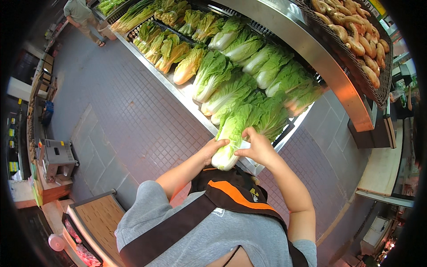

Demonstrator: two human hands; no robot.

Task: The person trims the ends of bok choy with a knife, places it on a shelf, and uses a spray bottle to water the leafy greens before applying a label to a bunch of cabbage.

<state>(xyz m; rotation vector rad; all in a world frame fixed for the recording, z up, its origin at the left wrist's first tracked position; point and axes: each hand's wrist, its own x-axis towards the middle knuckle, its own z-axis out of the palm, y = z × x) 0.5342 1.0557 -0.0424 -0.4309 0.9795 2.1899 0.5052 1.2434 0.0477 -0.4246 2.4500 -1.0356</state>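
Note:
A napa cabbage (230, 143) lies with its white base towards my body, at the near corner of a metal produce display (200, 115). My left hand (213, 149) grips its left side, thumb on top. On the right side, my right hand (258, 145) has its thumb near the base and its index finger bent over the leaves; whether these fingers press on it I cannot tell. More napa cabbages (211, 78) lie in rows just beyond, one yellowish cabbage (188, 65) among them.
A metal beam (320, 50) arches over the display's right part, beside a wicker basket (380, 95) of brown root vegetables (357, 40). Bundled leafy greens (170, 53) fill the display's far end. A person (81, 18) stands at the upper left. Tiled floor (133, 100) runs along the display.

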